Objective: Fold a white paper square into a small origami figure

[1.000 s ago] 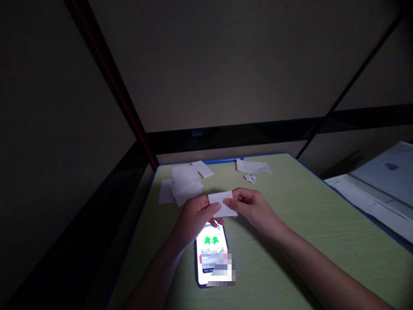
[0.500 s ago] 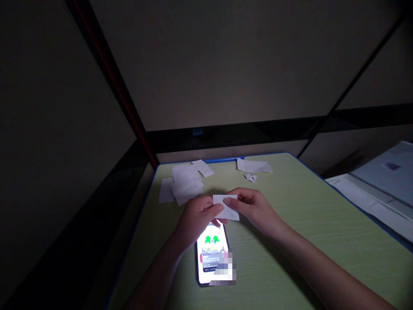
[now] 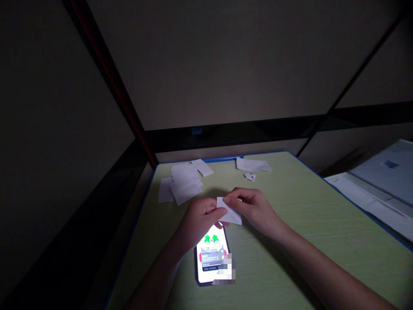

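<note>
Between my hands is a small rectangular piece of white paper [image 3: 231,214], held above the table. My left hand [image 3: 203,218] pinches its left side, thumb on top and fingertips showing beneath. My right hand [image 3: 253,210] grips the upper part, its thumb pressed on the paper's face and the other fingers curled behind, partly hidden. Just below the hands lies a phone [image 3: 211,262] with a bright lit screen showing green shapes; the paper and left hand cover its top end.
Several loose white sheets [image 3: 185,185] overlap at the table's back left. A creased paper strip [image 3: 254,165] lies at the back right, with a small folded paper piece [image 3: 250,176] before it. The green table [image 3: 290,189] has a blue edge. Pale flat objects [image 3: 380,185] stand beyond its right side.
The paper has shifted slightly right and down and is tilted more. My left thumb has moved a little to the right with it. Phone and loose sheets stay in place.
</note>
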### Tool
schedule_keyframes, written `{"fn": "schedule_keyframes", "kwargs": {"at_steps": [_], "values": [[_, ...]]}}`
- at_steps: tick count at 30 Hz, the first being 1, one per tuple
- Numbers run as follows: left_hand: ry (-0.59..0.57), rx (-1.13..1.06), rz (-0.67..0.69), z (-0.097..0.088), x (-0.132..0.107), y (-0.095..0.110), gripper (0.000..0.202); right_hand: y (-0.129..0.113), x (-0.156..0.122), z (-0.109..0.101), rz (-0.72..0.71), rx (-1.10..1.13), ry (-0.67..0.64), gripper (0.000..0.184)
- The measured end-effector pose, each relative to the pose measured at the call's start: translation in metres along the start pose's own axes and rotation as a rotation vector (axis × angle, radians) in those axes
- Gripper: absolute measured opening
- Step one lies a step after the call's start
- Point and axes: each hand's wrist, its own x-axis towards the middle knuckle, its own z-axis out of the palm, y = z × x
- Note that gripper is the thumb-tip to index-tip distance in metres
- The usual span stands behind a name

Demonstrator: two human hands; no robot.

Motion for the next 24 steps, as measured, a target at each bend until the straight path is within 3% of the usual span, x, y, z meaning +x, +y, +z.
{"fn": "schedule_keyframes", "kwargs": {"at_steps": [4, 10, 16, 24], "values": [[0.056, 0.073, 0.053, -0.0001, -0.0008, 0.0004, 0.014, -0.0004, -0.0001, -0.0018, -0.033, 0.002, -0.011, 0.016], [0.332, 0.319, 0.218, -0.0013, -0.0010, -0.0034, 0.017, -0.0039, -0.0012, -0.0012, -0.071, -0.085, -0.020, 0.016], [0.361, 0.424, 0.232, -0.0044, -0.0024, 0.0013, 0.014, -0.0052, -0.0026, 0.0019, -0.109, -0.177, -0.039, 0.017], [0.453, 0.493, 0.279, -0.0080, -0.0031, 0.0047, 0.012, -0.0046, 0.0006, -0.0018, -0.014, -0.101, -0.088, 0.022]]}}
